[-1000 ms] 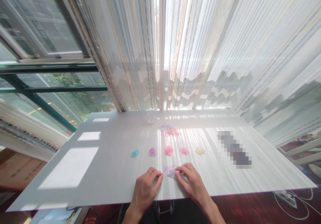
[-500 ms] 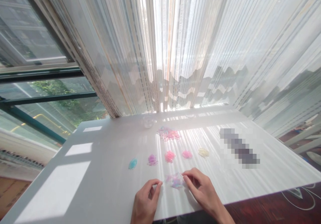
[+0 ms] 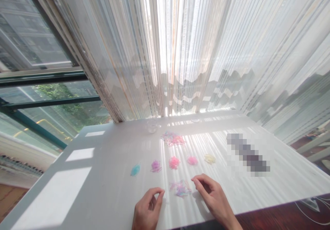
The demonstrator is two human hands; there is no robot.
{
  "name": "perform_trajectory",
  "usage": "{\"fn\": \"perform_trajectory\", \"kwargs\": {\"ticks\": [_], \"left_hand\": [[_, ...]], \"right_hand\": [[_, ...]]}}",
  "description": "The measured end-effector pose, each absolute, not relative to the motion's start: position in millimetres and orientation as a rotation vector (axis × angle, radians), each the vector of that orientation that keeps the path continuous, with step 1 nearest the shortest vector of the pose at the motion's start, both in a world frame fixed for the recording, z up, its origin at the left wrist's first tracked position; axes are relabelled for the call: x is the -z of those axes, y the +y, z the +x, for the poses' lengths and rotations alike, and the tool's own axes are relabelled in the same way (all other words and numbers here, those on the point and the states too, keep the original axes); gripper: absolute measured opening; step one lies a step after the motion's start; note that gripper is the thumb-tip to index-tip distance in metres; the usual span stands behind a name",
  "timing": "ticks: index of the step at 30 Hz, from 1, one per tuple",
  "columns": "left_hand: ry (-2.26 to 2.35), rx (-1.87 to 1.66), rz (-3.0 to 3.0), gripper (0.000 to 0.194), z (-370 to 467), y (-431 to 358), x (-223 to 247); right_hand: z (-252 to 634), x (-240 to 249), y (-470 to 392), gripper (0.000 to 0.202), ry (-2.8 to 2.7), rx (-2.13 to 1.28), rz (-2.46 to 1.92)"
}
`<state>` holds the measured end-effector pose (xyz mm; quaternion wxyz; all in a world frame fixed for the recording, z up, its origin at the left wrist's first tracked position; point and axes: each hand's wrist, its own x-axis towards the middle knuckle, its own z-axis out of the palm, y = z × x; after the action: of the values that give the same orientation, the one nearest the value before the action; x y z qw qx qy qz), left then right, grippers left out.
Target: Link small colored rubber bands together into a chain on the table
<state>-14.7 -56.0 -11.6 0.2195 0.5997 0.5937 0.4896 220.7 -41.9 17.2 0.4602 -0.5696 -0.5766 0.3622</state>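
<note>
A loose pile of mixed pink, purple and blue rubber bands (image 3: pixel 181 188) lies near the table's front edge, between my hands. My left hand (image 3: pixel 149 206) is to its left, thumb and forefinger pinched together. On its right side my right hand (image 3: pixel 214 196) also pinches, fingertips just apart from the pile. Whatever either pinch holds is too small to see. Beyond the hands runs a row of single-colour band piles: blue (image 3: pixel 135 170), purple (image 3: pixel 156 166), bright pink (image 3: pixel 174 162), light pink (image 3: pixel 192 160) and pale yellow (image 3: pixel 209 159). A larger mixed pile (image 3: pixel 174 139) sits behind them.
Everything lies on a white table (image 3: pixel 108 175) striped with sunlight. A clear round container (image 3: pixel 152 126) stands at the back, with a small clear lid-like disc (image 3: pixel 195 121) to its right. A pixelated dark object (image 3: pixel 248 152) is at right. Sheer curtains (image 3: pixel 177 51) hang behind the table.
My right hand has shifted slightly right, away from the near mixed pile. My left hand has moved slightly left and down. The view has shifted a little.
</note>
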Motion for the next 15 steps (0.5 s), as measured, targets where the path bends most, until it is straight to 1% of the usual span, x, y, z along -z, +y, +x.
{"fn": "perform_trajectory", "kwargs": {"ticks": [5,8,13,15], "left_hand": [[1.548,-1.369,1.756,0.036,-12,-57,11],[1.443,-1.352,1.785,0.028,-8,-56,4],[1.261,-1.262,1.838,0.01,5,-46,-7],[1.224,-1.268,1.835,0.008,11,-43,-8]], "right_hand": [[222,-15,-42,0.039,-1.47,-0.907,-1.377],[221,-14,-41,0.033,-1.573,-0.881,-1.326],[216,-16,-43,0.014,-1.74,-0.646,-1.14],[213,-18,-44,0.014,-1.788,-0.562,-1.073]]}}
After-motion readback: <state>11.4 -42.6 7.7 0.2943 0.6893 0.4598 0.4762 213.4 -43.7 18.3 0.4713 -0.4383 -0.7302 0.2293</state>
